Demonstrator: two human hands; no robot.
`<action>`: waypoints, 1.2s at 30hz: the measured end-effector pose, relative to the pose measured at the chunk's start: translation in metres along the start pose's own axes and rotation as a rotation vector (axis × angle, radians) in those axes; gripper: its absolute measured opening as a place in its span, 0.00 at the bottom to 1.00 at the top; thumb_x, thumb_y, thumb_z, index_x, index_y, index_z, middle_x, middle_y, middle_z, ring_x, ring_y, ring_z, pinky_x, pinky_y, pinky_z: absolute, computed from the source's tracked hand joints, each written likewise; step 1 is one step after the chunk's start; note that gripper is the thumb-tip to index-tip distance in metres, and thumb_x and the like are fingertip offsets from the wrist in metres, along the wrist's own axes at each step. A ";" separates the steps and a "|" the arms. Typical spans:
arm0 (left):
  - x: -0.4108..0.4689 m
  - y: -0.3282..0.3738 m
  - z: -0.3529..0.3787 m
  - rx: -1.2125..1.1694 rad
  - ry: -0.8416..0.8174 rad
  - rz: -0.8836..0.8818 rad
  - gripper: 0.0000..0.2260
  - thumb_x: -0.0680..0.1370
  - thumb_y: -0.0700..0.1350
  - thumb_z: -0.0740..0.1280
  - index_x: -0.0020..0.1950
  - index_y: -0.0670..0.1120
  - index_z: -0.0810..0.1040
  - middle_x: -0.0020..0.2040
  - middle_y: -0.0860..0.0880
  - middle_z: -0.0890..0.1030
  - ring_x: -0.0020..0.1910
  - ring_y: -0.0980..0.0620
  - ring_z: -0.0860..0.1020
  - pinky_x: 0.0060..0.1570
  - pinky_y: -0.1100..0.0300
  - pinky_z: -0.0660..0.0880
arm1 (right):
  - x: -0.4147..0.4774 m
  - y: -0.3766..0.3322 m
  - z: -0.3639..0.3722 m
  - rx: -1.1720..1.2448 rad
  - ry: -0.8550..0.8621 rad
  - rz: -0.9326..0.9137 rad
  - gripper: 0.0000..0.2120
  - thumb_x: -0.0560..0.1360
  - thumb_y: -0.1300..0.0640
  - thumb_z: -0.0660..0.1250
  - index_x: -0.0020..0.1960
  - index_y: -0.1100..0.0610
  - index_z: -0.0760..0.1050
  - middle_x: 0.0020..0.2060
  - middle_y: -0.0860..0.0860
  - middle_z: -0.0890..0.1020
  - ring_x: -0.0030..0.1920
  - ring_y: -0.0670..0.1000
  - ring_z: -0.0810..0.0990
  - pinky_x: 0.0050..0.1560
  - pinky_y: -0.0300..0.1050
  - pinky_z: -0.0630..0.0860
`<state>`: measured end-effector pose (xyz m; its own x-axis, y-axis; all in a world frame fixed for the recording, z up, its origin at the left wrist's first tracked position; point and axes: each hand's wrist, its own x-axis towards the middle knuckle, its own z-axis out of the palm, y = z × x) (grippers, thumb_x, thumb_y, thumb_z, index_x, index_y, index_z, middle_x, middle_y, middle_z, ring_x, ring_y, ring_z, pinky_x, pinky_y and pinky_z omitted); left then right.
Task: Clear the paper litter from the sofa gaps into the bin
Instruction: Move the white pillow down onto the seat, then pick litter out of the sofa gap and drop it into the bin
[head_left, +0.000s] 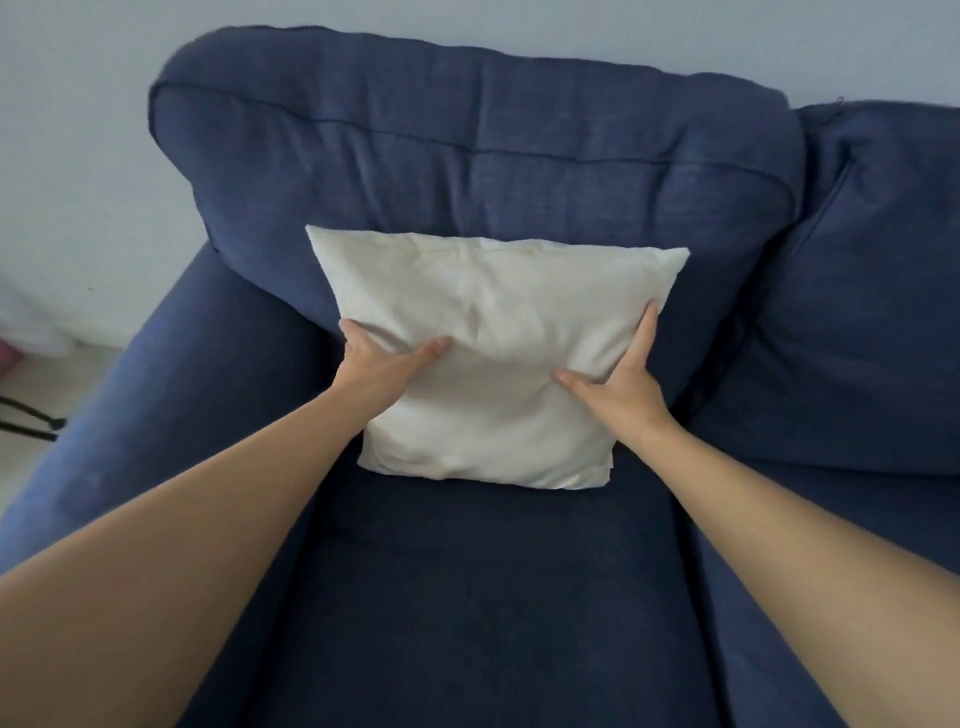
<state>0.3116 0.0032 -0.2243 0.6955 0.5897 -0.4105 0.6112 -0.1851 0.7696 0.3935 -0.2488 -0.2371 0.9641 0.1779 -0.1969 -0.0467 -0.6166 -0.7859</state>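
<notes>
Both hands (384, 364) (618, 384) clasp cushion (488, 322) on sofa (467, 597).

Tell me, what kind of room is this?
Probably a living room at home. There's a big blue sofa against a plain wall, and a cream cushion on its seat, gripped by the left hand and the right hand.

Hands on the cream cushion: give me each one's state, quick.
Left hand: closed on the cream cushion's left edge, thumb on its front.
Right hand: closed on the cushion's right edge, thumb on its front.
</notes>
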 end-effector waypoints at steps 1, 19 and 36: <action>-0.001 -0.002 0.003 -0.028 -0.005 0.005 0.54 0.63 0.68 0.75 0.77 0.51 0.47 0.71 0.50 0.68 0.64 0.45 0.72 0.62 0.49 0.71 | -0.001 0.001 0.000 -0.004 -0.025 -0.020 0.58 0.71 0.43 0.74 0.78 0.41 0.28 0.81 0.45 0.53 0.74 0.58 0.68 0.70 0.54 0.68; -0.149 -0.105 -0.027 0.322 -0.032 -0.016 0.15 0.79 0.56 0.63 0.53 0.45 0.69 0.40 0.51 0.73 0.36 0.53 0.73 0.28 0.58 0.67 | -0.183 0.042 0.009 -0.274 -0.214 0.269 0.43 0.72 0.28 0.57 0.80 0.42 0.47 0.77 0.48 0.67 0.73 0.58 0.70 0.69 0.57 0.69; -0.132 -0.187 -0.001 0.629 0.009 -0.081 0.41 0.73 0.70 0.58 0.75 0.42 0.58 0.70 0.42 0.67 0.69 0.41 0.66 0.63 0.46 0.67 | -0.195 0.085 0.055 -0.530 -0.048 0.403 0.43 0.73 0.27 0.52 0.80 0.48 0.50 0.76 0.58 0.61 0.75 0.61 0.62 0.71 0.62 0.63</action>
<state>0.1056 -0.0389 -0.3132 0.6366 0.6273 -0.4487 0.7685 -0.5651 0.3003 0.1870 -0.2943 -0.2978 0.8849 -0.1183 -0.4506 -0.2539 -0.9334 -0.2535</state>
